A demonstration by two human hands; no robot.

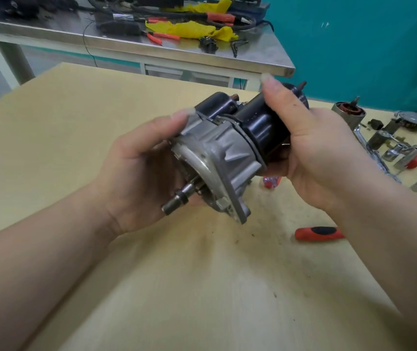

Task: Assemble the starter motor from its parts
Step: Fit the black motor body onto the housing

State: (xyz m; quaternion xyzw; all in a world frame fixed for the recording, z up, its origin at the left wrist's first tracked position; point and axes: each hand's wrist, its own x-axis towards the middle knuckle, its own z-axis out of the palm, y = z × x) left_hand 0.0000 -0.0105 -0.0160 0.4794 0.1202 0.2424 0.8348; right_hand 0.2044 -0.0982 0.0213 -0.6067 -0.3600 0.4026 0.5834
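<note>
Both hands grasp the starter motor [227, 153] and hold it in the air above the middle of the tabletop [76, 122]. The left hand [136, 171] curls around the grey aluminium nose housing, thumb on top, its fingers hidden behind the casting. The right hand [311, 148] wraps the black cylindrical body, thumb raised over it; the fingers underneath cannot be seen. A steel shaft [177, 198] sticks out of the housing toward the left palm. The motor's far end is covered by the right hand, so its state is unclear. A red-and-black screwdriver handle [318, 233] lies near the right edge, its blade hidden by the forearm. Loose metal parts [389, 145], perhaps sockets and a wound armature, crowd the far right corner, blurred.
</note>
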